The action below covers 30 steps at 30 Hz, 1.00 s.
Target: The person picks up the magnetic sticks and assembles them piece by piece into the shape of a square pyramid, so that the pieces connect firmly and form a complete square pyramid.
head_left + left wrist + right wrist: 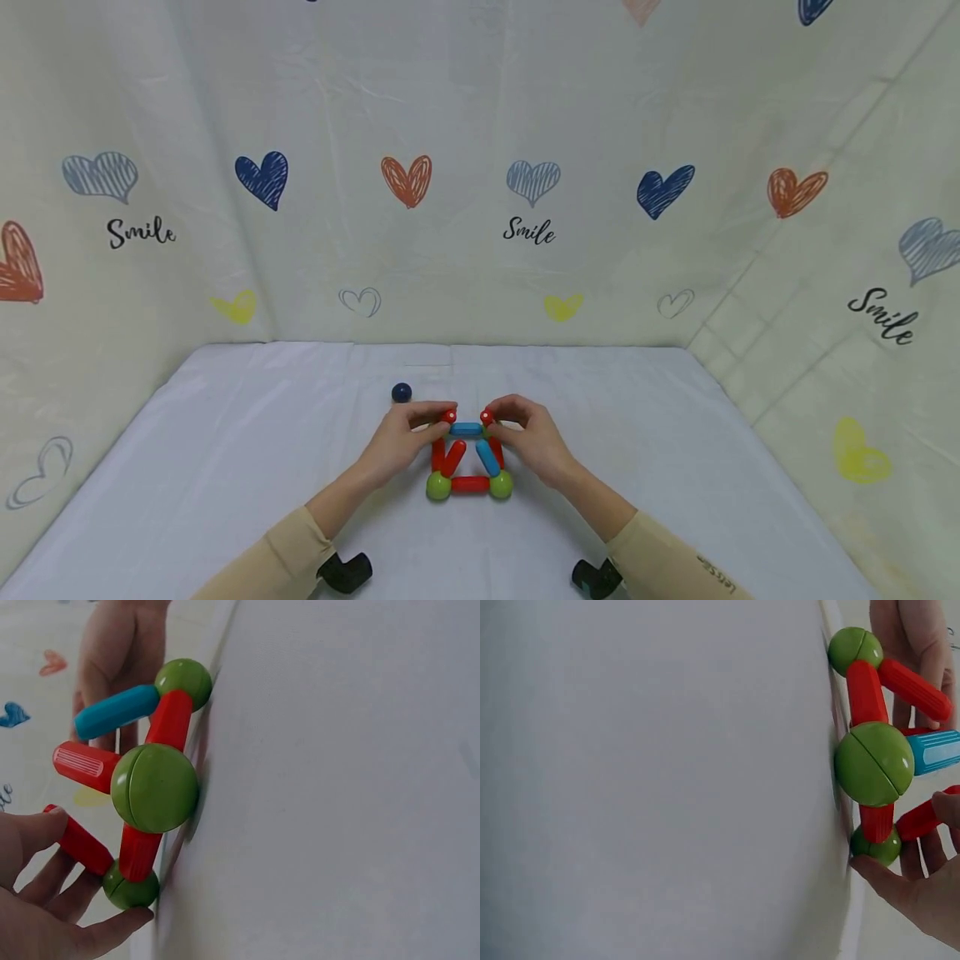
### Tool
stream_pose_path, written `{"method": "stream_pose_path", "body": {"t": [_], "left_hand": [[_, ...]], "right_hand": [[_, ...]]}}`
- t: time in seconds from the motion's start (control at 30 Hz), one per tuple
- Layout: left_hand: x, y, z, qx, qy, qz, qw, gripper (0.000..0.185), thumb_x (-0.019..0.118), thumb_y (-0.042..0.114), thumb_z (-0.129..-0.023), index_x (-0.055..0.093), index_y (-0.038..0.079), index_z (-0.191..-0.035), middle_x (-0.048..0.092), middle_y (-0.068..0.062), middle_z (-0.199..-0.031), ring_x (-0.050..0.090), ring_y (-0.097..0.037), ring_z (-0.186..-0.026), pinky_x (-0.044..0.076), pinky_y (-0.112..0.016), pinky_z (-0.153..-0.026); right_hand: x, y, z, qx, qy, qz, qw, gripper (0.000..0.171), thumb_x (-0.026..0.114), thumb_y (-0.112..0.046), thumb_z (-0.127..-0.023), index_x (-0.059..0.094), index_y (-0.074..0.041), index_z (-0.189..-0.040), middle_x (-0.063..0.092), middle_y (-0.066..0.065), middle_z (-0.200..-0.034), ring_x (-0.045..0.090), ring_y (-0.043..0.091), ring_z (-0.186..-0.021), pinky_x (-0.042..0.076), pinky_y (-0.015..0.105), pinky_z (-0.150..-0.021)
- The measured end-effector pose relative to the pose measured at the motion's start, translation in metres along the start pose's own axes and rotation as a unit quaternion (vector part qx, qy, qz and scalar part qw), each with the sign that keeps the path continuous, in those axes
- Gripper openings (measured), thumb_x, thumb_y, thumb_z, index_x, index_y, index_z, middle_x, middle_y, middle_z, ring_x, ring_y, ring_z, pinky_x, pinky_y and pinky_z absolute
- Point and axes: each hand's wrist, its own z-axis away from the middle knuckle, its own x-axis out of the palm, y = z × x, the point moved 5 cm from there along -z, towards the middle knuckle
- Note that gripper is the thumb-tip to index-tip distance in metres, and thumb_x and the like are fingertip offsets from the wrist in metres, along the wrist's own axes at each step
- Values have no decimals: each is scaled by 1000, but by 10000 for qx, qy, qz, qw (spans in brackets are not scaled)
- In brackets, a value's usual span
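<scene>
Rod-and-ball frame stood on the white surface directly between both hands, its top blue rod running left-right, with the left hand and right hand each pinching a red-tipped upper corner, equally near.

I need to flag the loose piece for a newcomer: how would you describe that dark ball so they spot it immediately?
Start at the white table and find the red, blue and green rod-and-ball structure between the two hands. Just behind its left corner, toward the heart-print backdrop, sits the dark blue ball. Unlike the green balls, it lies alone, joined to nothing.
</scene>
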Motion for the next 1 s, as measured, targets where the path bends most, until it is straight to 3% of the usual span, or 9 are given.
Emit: {"method": "stream_pose_path", "body": {"t": [0.27, 0.6, 0.83, 1.0], "left_hand": [[4, 2, 0, 307, -144, -367, 9988, 34, 68, 10, -100, 69, 6, -133, 70, -6, -128, 59, -30, -126, 49, -49, -103], [8, 9, 0, 747, -235, -872, 9931, 31, 70, 5, -98, 72, 5, -128, 72, -4, -122, 64, -29, -113, 52, -52, -98], [10, 9, 0, 648, -241, -1044, 9921, 32, 70, 6, -97, 71, 7, -130, 72, 0, -122, 63, -25, -110, 55, -36, -91], [8, 7, 1, 673, -142, -1064, 9919, 36, 71, 2, -95, 70, 8, -130, 68, -2, -129, 60, -29, -119, 54, -49, -95]], "right_hand": [[3, 1, 0, -149, 141, 272, 9994, 24, 74, -1, -92, 70, -8, -115, 69, 3, -114, 59, 27, -120, 50, 50, -102], [4, 0, 1, -164, 67, 385, 9991, 18, 74, -1, -93, 73, -8, -109, 69, 3, -111, 56, 29, -122, 55, 42, -95], [5, -2, 1, -173, 5, 464, 9988, 18, 73, -1, -93, 74, -7, -110, 70, 3, -111, 55, 29, -123, 52, 46, -100], [1, -2, 2, -126, -55, 413, 9991, 22, 74, -2, -93, 73, -4, -115, 71, 4, -113, 56, 30, -124, 53, 47, -98]]}}
